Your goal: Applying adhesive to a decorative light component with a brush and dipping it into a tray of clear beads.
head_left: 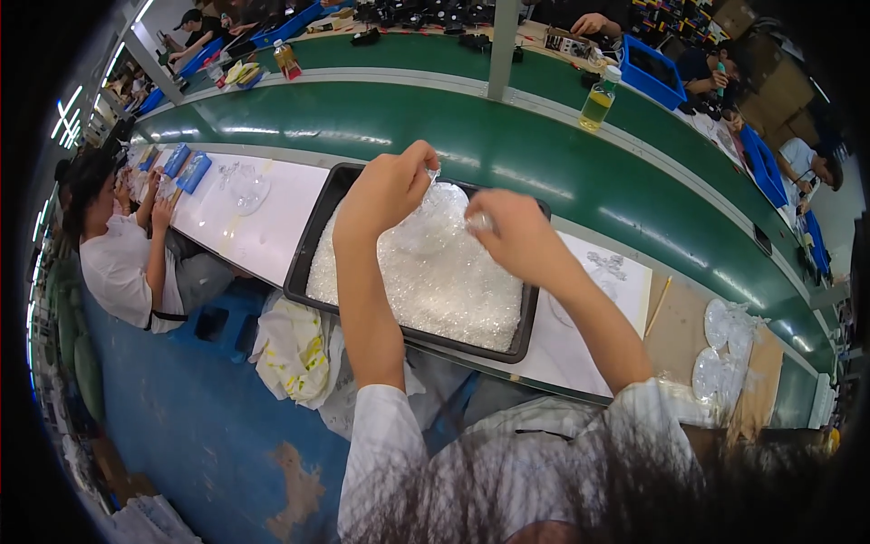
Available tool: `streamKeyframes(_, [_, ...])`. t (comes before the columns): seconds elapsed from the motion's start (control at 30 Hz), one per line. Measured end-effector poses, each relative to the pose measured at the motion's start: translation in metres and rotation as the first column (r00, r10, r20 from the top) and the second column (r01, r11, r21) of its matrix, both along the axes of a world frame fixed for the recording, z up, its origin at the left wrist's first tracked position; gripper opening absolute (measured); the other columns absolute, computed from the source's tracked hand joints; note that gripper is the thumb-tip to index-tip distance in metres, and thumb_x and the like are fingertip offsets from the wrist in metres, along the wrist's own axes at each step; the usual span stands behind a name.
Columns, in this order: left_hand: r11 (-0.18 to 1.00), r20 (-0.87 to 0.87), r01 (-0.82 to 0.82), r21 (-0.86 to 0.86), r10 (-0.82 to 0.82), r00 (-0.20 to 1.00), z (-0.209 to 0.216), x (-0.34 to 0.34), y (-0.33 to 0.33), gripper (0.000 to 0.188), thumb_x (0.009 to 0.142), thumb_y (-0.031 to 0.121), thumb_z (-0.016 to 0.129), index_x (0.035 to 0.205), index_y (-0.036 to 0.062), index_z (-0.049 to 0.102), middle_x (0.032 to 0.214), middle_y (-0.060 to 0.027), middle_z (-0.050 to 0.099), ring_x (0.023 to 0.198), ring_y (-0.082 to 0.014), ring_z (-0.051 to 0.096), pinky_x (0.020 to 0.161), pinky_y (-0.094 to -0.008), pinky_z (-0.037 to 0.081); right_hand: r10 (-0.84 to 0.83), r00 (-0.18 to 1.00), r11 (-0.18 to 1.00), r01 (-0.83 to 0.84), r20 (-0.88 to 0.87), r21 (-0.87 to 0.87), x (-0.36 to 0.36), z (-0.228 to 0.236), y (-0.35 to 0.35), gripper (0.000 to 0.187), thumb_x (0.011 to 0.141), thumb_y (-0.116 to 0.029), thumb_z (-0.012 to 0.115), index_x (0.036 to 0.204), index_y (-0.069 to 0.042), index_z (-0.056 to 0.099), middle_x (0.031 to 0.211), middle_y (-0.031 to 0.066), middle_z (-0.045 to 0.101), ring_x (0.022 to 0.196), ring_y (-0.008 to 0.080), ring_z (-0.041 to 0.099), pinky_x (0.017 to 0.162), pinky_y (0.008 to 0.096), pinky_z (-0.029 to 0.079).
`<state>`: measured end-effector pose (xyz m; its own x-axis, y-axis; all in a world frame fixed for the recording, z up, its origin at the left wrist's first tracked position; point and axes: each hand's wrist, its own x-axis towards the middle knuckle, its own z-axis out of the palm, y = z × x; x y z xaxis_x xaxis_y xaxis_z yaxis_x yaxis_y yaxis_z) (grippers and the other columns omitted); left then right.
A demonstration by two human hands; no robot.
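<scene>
A black tray [326, 195] full of clear, glittering beads [435, 281] is in front of me. Over its far half, my left hand [385, 190] pinches the upper edge of a clear round plastic piece [446, 201]. The lower part of this piece blends in with the beads, so I cannot tell whether it touches them. At its right side is my right hand [521, 231], somewhat blurred by motion. Its fingers are closed on a small clear, shiny bit [480, 220] whose kind I cannot make out.
Left on the white worktop [285, 195] lies another clear round piece [249, 192]; a seated person [122, 254] works beyond. More clear round pieces [716, 322] and a pencil [659, 306] lie right. Behind runs a green conveyor [362, 127]; a bottle of yellow liquid [598, 104] stands past it.
</scene>
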<state>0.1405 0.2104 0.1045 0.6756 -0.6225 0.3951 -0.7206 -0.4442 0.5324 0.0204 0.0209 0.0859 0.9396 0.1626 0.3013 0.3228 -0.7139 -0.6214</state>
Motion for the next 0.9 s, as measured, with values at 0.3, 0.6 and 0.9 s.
streamKeyframes(0.3, [0.997, -0.06, 0.053, -0.055, -0.057, 0.997, 0.001, -0.005, 0.005, 0.012, 0.09, 0.001, 0.05, 0.098, 0.0027, 0.058, 0.064, -0.0133, 0.057, 0.054, -0.0254, 0.055, 0.054, -0.0364, 0.041, -0.004, 0.994, 0.984, 0.023, -0.109, 0.174, 0.026, 0.003, -0.016, 0.038, 0.084, -0.017, 0.073, 0.118, -0.002, 0.065, 0.11, 0.0192, 0.069, 0.096, 0.0338, 0.069, 0.085, 0.04, 0.054])
streamKeyframes(0.6, [0.999, -0.007, 0.035, -0.033, -0.036, 0.999, 0.011, -0.01, 0.009, 0.01, 0.088, 0.002, 0.053, 0.096, 0.0037, 0.06, 0.068, -0.0169, 0.063, 0.062, -0.0351, 0.062, 0.059, -0.0419, 0.047, 0.034, 0.933, 0.932, -0.158, -0.358, -0.325, -0.036, -0.062, 0.017, 0.069, 0.077, -0.032, 0.082, 0.128, 0.005, 0.055, 0.125, 0.0254, 0.059, 0.114, 0.0363, 0.061, 0.094, 0.0422, 0.051])
streamKeyframes(0.9, [0.998, -0.073, 0.038, -0.042, -0.041, 0.996, 0.009, -0.007, 0.012, 0.011, 0.087, 0.001, 0.052, 0.092, 0.0016, 0.062, 0.059, -0.0107, 0.054, 0.049, -0.0194, 0.05, 0.051, -0.033, 0.039, 0.127, 0.946, 0.926, -0.22, -0.297, -0.307, -0.049, -0.086, 0.021, 0.018, 0.082, -0.012, 0.07, 0.094, 0.0, 0.065, 0.095, 0.0188, 0.065, 0.085, 0.0395, 0.065, 0.08, 0.0466, 0.053])
